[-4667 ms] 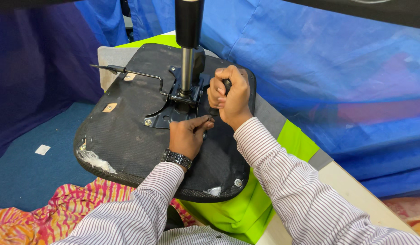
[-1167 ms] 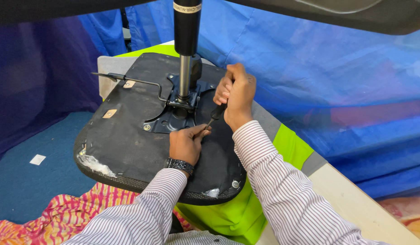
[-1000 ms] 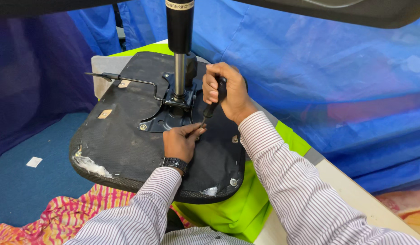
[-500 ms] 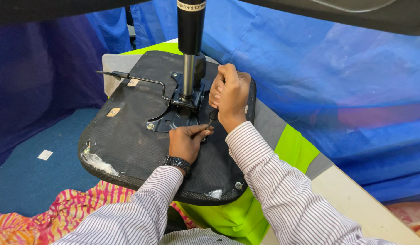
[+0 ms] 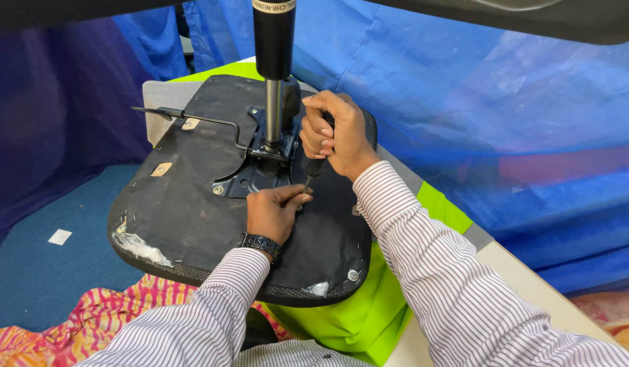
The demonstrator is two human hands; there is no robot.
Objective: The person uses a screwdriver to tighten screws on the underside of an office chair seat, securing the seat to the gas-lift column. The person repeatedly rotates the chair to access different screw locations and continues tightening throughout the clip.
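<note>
An upturned office-chair seat [image 5: 192,224] lies black underside up across the middle of the frame, resting on a bright green cloth [image 5: 341,319] over a table. From the metal mounting plate [image 5: 250,178] at its centre a gas-lift column [image 5: 273,68] stands straight up toward the top edge, and a thin lever rod [image 5: 192,119] runs off to the upper left.

The screwdriver [image 5: 313,168] sits just right of centre, tilted — handle up and to the right, tip down and to the left. The right hand [image 5: 335,132] is clenched around the dark handle, fingers wrapped tight, so only the lower end of the grip and the slim shaft show below the fist. The left hand [image 5: 273,211], a dark watch [image 5: 260,243] at its wrist, lies lower on the seat's underside, its thumb and fingertips [image 5: 302,199] pinched close about the shaft right at the tip. Whatever the tip bears on is hidden by those fingers — I cannot make out a screw head there.

The tip meets the seat just beside the lower right edge of the mounting plate. Both arms come up from the bottom of the frame in striped shirt sleeves. Blue tarpaulin [image 5: 498,136] hangs behind, and a pink patterned cloth [image 5: 70,326] lies at the lower left.
</note>
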